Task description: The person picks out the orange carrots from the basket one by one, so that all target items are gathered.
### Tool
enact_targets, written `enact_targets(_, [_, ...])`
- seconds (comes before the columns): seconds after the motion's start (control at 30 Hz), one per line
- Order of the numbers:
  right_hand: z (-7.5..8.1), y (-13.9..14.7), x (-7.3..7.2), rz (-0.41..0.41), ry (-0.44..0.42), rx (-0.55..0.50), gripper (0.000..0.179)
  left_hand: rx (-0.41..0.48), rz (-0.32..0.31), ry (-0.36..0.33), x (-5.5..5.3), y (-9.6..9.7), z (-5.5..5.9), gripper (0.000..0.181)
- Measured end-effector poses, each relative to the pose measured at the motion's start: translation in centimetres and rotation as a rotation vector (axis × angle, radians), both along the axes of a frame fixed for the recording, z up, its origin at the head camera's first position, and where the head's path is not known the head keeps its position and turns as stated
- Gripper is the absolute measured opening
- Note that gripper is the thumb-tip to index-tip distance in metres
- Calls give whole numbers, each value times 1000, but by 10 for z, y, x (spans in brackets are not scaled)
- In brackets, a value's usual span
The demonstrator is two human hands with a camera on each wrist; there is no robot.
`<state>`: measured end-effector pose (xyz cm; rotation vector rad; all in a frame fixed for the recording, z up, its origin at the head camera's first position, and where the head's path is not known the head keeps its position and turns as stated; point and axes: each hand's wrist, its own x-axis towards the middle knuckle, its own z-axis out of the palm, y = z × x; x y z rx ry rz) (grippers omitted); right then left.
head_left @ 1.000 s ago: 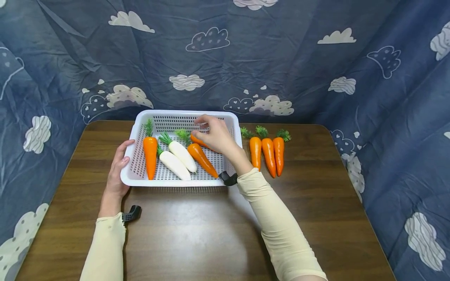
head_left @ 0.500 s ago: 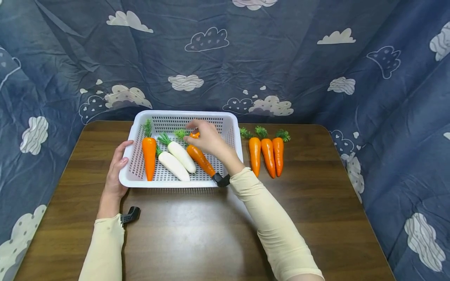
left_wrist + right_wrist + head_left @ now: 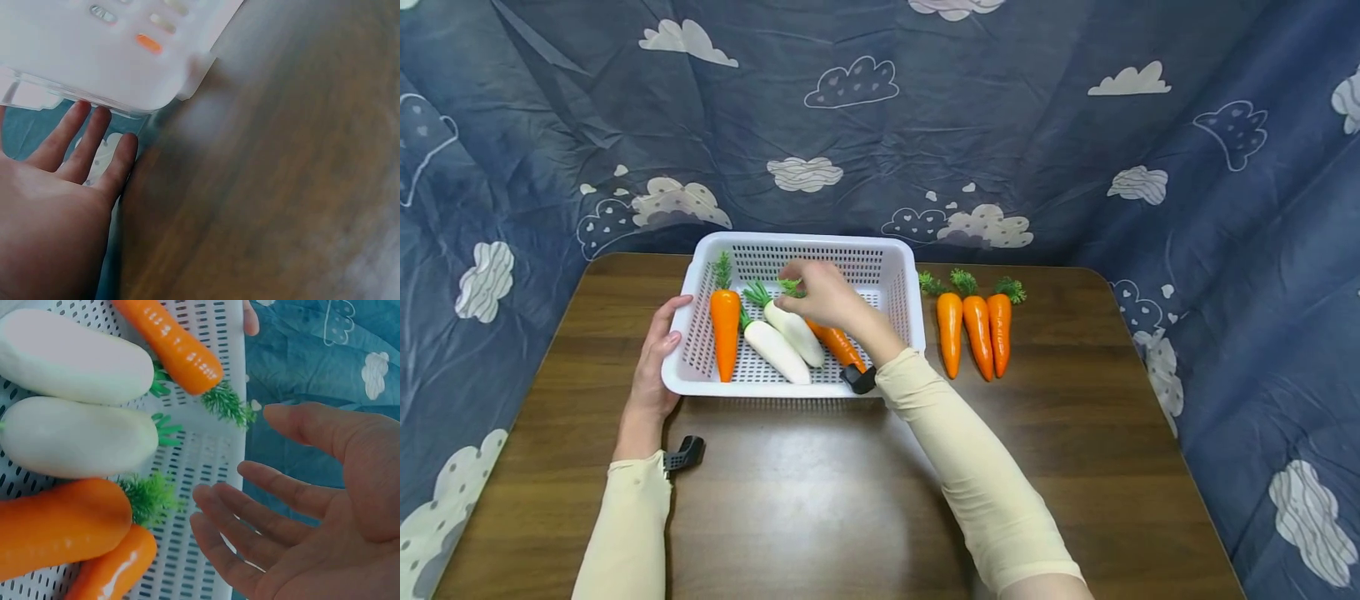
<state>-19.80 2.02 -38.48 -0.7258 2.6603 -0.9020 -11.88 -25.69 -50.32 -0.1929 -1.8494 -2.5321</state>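
Note:
In the head view, my left hand (image 3: 652, 367) rests against the left rim of a white plastic basket (image 3: 790, 391). Its fingers reach out straight to the edge in the left wrist view. Over the basket's middle, my right hand (image 3: 827, 298) hovers near the leafy tops. Spread fingers with nothing between them show in the right wrist view. Inside lie a carrot (image 3: 726, 333) at the left, a lower white radish (image 3: 777, 352), an upper white radish (image 3: 797, 333), and an orange carrot (image 3: 841, 343). Beside that one, another carrot (image 3: 119, 565) is hidden by my hand from above.
Three more carrots with green tops lie right of the basket: a left carrot (image 3: 950, 333), a middle carrot (image 3: 978, 337) and a right carrot (image 3: 1000, 333). A wooden table (image 3: 790, 500) carries everything. Behind hangs a blue cloud-print curtain (image 3: 985, 150).
My right hand has moved left across the basket, from over the right carrots to the tops of the radishes. The left hand stays at the rim. The vegetables lie as before.

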Motion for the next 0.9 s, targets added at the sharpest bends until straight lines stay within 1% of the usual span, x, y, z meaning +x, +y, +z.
enact_targets(0.3, [-1, -20, -11, 102, -41, 45, 46, 1, -2, -1, 0, 0, 1, 57])
enact_targets(0.47, [-4, -30, -14, 117, -80, 36, 47, -10, -11, 3, 0, 0, 1, 57])
enact_targets(0.57, [-5, -38, -16, 94, -93, 54, 47, -16, -10, 2, -1, -1, 0, 57])
enact_targets(0.67, [-7, -47, -17, 41, -118, 48, 47, -9, -6, 3, -1, -2, 0, 57])
enact_targets(0.77, [-10, -56, -18, -15, -135, 34, 47, -7, -16, 4, -1, -3, -1, 57])
enact_targets(0.9, [-13, -65, -21, -41, -143, 30, 47, -10, -29, 8, -2, -2, -2, 57])
